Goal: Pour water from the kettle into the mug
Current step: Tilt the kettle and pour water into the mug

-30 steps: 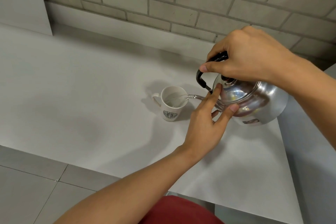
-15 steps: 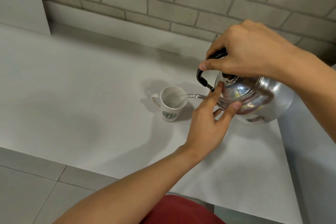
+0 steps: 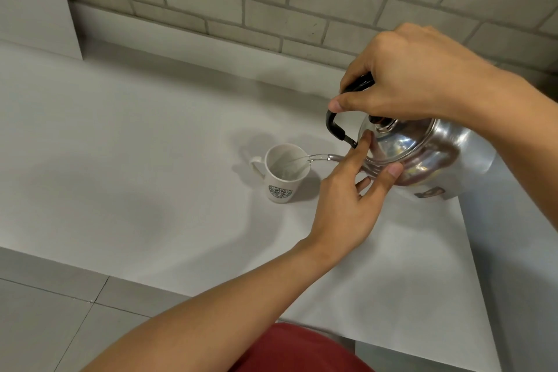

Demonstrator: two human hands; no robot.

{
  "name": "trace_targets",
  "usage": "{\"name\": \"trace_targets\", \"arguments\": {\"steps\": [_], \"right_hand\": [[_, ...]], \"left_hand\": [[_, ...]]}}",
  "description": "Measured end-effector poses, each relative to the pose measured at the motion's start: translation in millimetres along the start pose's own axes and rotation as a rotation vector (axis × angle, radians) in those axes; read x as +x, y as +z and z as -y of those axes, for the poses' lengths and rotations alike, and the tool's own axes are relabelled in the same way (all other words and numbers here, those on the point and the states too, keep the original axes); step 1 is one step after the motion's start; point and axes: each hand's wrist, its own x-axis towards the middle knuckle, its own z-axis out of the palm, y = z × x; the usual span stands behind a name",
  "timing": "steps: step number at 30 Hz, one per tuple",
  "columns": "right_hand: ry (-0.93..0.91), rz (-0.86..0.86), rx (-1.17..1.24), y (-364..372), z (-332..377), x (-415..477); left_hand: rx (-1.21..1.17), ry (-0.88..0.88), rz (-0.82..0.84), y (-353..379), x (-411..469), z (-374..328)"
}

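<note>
Head view: a white ceramic mug with a green round logo (image 3: 282,174) stands mid-table on the white table (image 3: 126,142), well in from its near edge, taking a thin stream from the spout of a polished steel kettle with a black handle (image 3: 422,157). The left hand (image 3: 347,205) presses 2 fingers (image 3: 362,146) flat on the lid, unclenched. The right hand (image 3: 413,81) is clenched round the handle. The kettle tilts steeper than 1 second ago, and the mug appears partly filled.

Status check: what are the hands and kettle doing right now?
Right hand gripping kettle handle. Left hand fingers on lid. Kettle tilted, water streaming into white mug. Nothing in the way.
</note>
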Motion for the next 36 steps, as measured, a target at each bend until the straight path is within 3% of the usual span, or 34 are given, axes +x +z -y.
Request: {"name": "trace_targets", "arguments": {"steps": [36], "right_hand": [[-0.040,0.036,-0.089,-7.8,15.9,2.0]], "left_hand": [[-0.059,-0.034,-0.002,-0.4,-8.1,-7.8]]}}
